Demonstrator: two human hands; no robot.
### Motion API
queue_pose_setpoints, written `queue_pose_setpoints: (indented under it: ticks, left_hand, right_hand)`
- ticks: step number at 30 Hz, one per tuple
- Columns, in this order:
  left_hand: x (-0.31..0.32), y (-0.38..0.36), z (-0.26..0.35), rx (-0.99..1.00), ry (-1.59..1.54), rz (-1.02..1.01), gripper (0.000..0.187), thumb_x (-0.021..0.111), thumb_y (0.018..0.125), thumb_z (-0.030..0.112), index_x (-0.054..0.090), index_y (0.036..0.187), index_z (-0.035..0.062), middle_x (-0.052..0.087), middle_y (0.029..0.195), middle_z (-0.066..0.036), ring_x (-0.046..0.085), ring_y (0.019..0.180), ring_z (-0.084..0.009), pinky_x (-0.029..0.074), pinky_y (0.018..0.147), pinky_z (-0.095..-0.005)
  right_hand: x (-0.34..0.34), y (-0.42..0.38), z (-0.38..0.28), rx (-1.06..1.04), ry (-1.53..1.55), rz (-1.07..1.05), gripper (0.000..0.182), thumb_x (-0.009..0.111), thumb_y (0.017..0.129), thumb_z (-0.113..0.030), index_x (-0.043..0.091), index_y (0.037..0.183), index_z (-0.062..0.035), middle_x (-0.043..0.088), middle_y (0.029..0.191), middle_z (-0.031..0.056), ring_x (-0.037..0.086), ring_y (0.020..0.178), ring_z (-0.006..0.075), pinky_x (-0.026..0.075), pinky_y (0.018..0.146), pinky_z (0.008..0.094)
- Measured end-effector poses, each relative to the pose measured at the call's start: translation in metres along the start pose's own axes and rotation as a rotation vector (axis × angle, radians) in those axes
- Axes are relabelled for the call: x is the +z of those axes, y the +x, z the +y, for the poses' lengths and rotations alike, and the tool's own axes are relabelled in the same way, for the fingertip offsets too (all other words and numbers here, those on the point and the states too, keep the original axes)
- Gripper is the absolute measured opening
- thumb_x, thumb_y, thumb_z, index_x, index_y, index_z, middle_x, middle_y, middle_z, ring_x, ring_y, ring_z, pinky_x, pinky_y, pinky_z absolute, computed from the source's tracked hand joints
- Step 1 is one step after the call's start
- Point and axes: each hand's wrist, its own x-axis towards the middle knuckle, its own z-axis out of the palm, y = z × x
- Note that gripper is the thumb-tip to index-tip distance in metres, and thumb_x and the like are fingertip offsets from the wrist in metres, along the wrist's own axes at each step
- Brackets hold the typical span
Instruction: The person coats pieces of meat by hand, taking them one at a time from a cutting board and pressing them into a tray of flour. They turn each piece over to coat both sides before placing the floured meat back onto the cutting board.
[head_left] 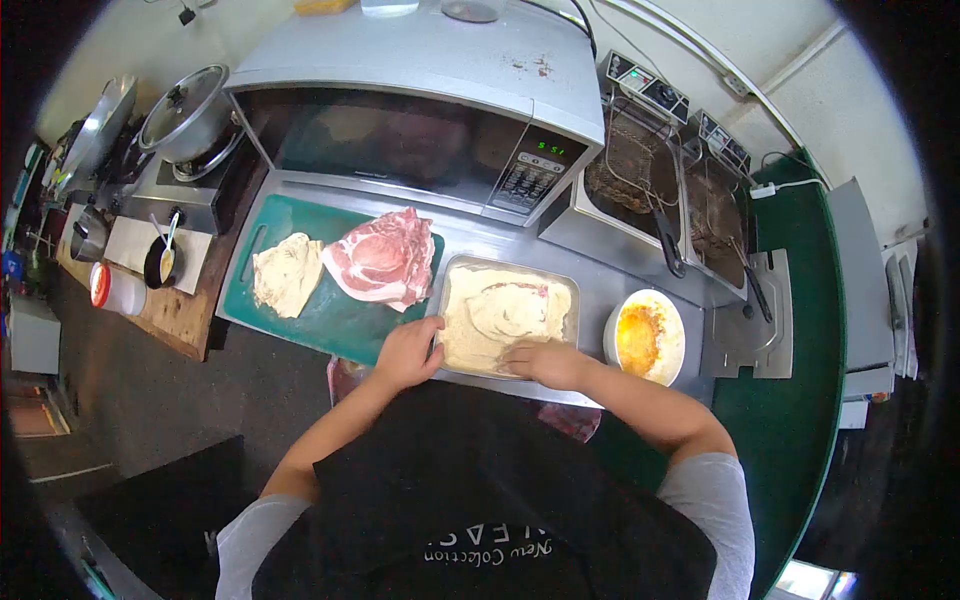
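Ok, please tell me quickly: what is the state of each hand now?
Left hand: partly curled at the left edge of the tray; whether it grips cannot be told.
Right hand: open on the pale powder, nothing visibly held.

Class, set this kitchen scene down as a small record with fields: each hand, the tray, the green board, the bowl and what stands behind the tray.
Left hand: at the tray's left edge; grip unclear
Right hand: inside the tray, fingers at the powder near its front edge
Tray: metal, holding pale powder and a powder-covered piece
Green board: left of the tray; a pale coated piece left, raw meat right
White bowl: right of the tray, yellow-orange contents
Behind: microwave, green digits lit
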Motion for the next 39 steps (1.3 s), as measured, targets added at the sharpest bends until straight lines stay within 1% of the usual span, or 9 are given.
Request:
queue_pose_setpoints:
  ticks: [6,9,12,15,19,23,28,35,39]
  left_hand:
    - [0.003,0.001,-0.003,0.006,0.009,-0.001,0.033,0.060,0.084,0.018,0.050,0.113,0.0043,0.064,0.095,-0.021,0.063,0.089,-0.0407,0.049,0.079,-0.0496]
    - [0.001,0.001,-0.002,0.007,0.010,0.002,0.034,0.061,0.083,0.017,0.050,0.112,0.0039,0.064,0.094,-0.021,0.063,0.089,-0.0406,0.049,0.078,-0.0498]
    - [0.002,0.001,-0.004,0.018,-0.001,0.029,0.034,0.061,0.082,0.017,0.051,0.112,0.0031,0.064,0.094,-0.021,0.063,0.089,-0.0405,0.049,0.077,-0.0497]
    - [0.005,0.000,-0.004,0.028,-0.007,0.033,0.034,0.062,0.082,0.016,0.051,0.111,0.0026,0.063,0.094,-0.021,0.063,0.089,-0.0404,0.049,0.078,-0.0495]
    - [-0.001,0.002,0.000,-0.002,0.006,-0.014,0.034,0.061,0.082,0.015,0.052,0.112,0.0023,0.064,0.095,-0.021,0.063,0.090,-0.0403,0.049,0.079,-0.0492]
    - [0.004,0.002,-0.004,0.036,-0.006,0.031,0.034,0.061,0.082,0.016,0.052,0.112,0.0024,0.064,0.096,-0.021,0.063,0.090,-0.0408,0.049,0.080,-0.0494]
    - [-0.001,0.003,0.000,-0.007,0.000,-0.027,0.032,0.060,0.083,0.017,0.052,0.111,0.0025,0.065,0.098,-0.021,0.063,0.092,-0.0403,0.049,0.081,-0.0492]
    - [0.004,0.001,-0.003,0.001,-0.006,0.003,0.033,0.061,0.083,0.017,0.052,0.112,0.0027,0.064,0.098,-0.021,0.063,0.091,-0.0404,0.049,0.080,-0.0496]
    - [-0.002,0.002,0.001,-0.023,0.004,-0.029,0.034,0.061,0.083,0.016,0.051,0.112,0.0026,0.064,0.098,-0.021,0.063,0.091,-0.0406,0.049,0.079,-0.0499]
  right_hand:
    - [0.023,-0.014,0.016,0.120,0.115,0.132,0.042,0.067,0.077,0.000,0.067,0.118,-0.0096,0.066,0.117,0.0125,0.064,0.108,0.0293,0.053,0.092,0.0382]
    - [0.020,-0.014,0.022,0.341,0.514,0.214,0.043,0.066,0.076,0.004,0.069,0.117,-0.0069,0.069,0.105,0.0162,0.068,0.088,0.0254,0.054,0.079,0.0361]
    - [0.008,-0.003,0.028,0.856,0.745,0.451,0.040,0.064,0.078,0.004,0.070,0.116,-0.0042,0.068,0.095,0.0169,0.066,0.074,0.0215,0.053,0.068,0.0350]
    - [0.022,0.017,0.037,0.869,0.504,0.878,0.040,0.064,0.079,0.003,0.068,0.119,-0.0029,0.067,0.096,0.0163,0.063,0.069,0.0200,0.053,0.065,0.0355]
    - [0.038,0.066,0.018,0.586,0.027,0.722,0.042,0.067,0.081,-0.010,0.063,0.121,0.0031,0.062,0.124,0.0247,0.056,0.121,0.0398,0.044,0.106,0.0447]
    - [0.030,0.085,-0.015,0.474,0.163,0.556,0.042,0.066,0.083,-0.012,0.062,0.122,0.0028,0.058,0.133,0.0217,0.051,0.127,0.0389,0.038,0.111,0.0447]
    - [0.020,0.025,-0.014,0.259,0.160,0.349,0.041,0.066,0.085,-0.015,0.062,0.123,-0.0007,0.058,0.132,0.0205,0.052,0.126,0.0379,0.039,0.111,0.0440]
    - [0.029,0.022,0.004,0.657,-0.115,0.581,0.040,0.066,0.087,-0.020,0.062,0.123,-0.0021,0.059,0.131,0.0185,0.053,0.126,0.0367,0.039,0.111,0.0449]
    - [0.031,0.045,-0.021,0.490,-0.012,0.528,0.036,0.067,0.085,-0.017,0.064,0.118,-0.0014,0.062,0.126,0.0184,0.054,0.124,0.0358,0.039,0.110,0.0432]
